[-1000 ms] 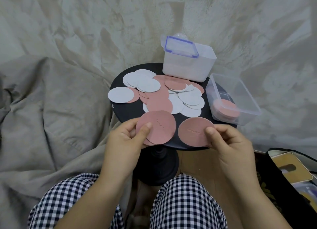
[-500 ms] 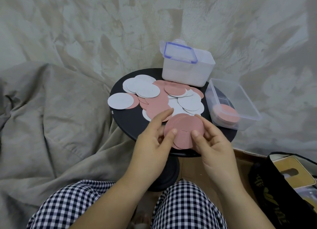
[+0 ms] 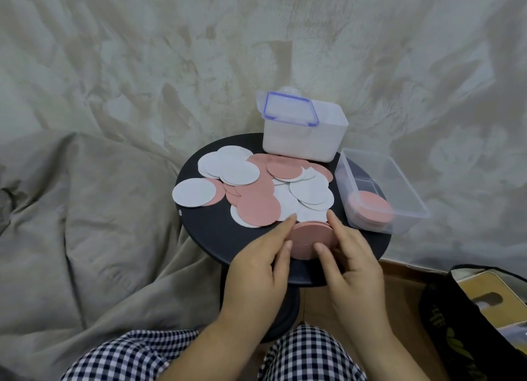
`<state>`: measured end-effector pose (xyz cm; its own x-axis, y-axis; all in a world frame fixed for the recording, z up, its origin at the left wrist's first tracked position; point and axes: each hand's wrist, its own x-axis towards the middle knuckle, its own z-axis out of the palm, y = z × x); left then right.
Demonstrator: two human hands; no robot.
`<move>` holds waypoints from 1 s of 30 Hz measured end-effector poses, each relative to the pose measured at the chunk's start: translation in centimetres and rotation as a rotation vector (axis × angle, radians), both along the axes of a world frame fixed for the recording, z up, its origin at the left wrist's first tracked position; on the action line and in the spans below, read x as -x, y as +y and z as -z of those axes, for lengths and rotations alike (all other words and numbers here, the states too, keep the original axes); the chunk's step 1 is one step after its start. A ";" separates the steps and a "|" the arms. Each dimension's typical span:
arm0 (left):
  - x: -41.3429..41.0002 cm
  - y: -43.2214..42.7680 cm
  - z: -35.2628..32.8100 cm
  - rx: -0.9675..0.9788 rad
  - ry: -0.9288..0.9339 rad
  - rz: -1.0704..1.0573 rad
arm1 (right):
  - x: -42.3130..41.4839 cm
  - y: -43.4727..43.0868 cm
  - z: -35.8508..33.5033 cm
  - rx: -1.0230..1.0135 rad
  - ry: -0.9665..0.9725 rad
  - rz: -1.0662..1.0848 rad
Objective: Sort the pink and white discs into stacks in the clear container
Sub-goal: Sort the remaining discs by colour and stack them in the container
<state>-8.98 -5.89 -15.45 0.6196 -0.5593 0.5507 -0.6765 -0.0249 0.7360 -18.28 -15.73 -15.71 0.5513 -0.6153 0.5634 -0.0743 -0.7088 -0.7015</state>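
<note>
Several pink discs point(image 3: 370, 209) are stacked in the clear container point(image 3: 409, 185); another pink stack point(image 3: 309, 239) is gripped between curled fingers point(image 3: 285, 228) of left hand point(image 3: 256, 266) and right hand point(image 3: 353, 260).

Pink and white discs point(image 3: 256, 206) overlap in a loose, flat heap. The left hand point(image 3: 256, 269) and right hand point(image 3: 353, 263) pinch a pink stack point(image 3: 309, 240). The open container point(image 3: 399, 189) holds a flat pink pile point(image 3: 370, 210).

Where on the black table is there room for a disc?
Bare table shows front-left, between the lone white disc and the left hand, and front-right, between the right hand and the clear container. The middle is crowded with loose discs.
</note>
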 end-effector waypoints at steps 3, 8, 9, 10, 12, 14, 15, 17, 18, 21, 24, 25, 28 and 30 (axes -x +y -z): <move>0.1 -0.1 0.3 -0.024 -0.130 -0.024 | 0.0 -0.1 0.3 0.074 0.024 -0.013; 0.1 0.0 0.4 0.064 -0.119 -0.052 | 0.4 -0.1 0.1 0.082 -0.064 -0.041; 0.1 0.1 0.3 0.096 -0.084 -0.054 | 0.5 0.0 0.0 0.029 -0.088 -0.037; 0.1 0.2 0.2 0.128 -0.050 -0.059 | 0.6 0.1 -0.2 -0.036 -0.112 -0.035; 0.2 0.3 -0.2 0.183 0.019 -0.071 | 0.7 0.2 -0.3 -0.112 -0.144 -0.021; 0.2 0.4 -0.5 0.202 0.065 -0.080 | 0.8 0.1 -0.2 -0.101 -0.143 -0.009; 0.2 0.4 -0.5 0.195 0.073 -0.082 | 0.8 0.1 -0.2 -0.098 -0.143 0.000; 0.1 0.4 -0.3 0.173 0.079 -0.082 | 0.8 0.0 0.0 -0.085 -0.148 0.006; 0.0 0.4 -0.2 0.162 0.073 -0.085 | 0.8 0.0 0.1 -0.077 -0.147 0.006; -0.1 0.4 -0.1 0.138 0.035 -0.099 | 0.9 -0.1 0.4 -0.041 -0.142 0.012; -0.2 0.5 -0.4 0.148 0.031 -0.092 | 0.9 -0.1 0.4 -0.039 -0.160 0.009; -0.2 0.6 -0.5 0.156 0.028 -0.093 | 0.9 -0.1 0.3 -0.040 -0.169 0.006; -0.1 0.7 -0.6 0.171 0.033 -0.100 | 1.0 -0.1 0.1 -0.028 -0.186 0.003; -0.1 0.7 -0.5 0.155 0.063 -0.094 | 1.0 -0.2 0.1 -0.038 -0.176 -0.011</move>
<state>-8.85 -5.21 -14.93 0.7009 -0.4094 0.5841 -0.6290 0.0312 0.7767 -19.31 -15.89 -15.83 0.4533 -0.6323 0.6283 0.0600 -0.6816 -0.7292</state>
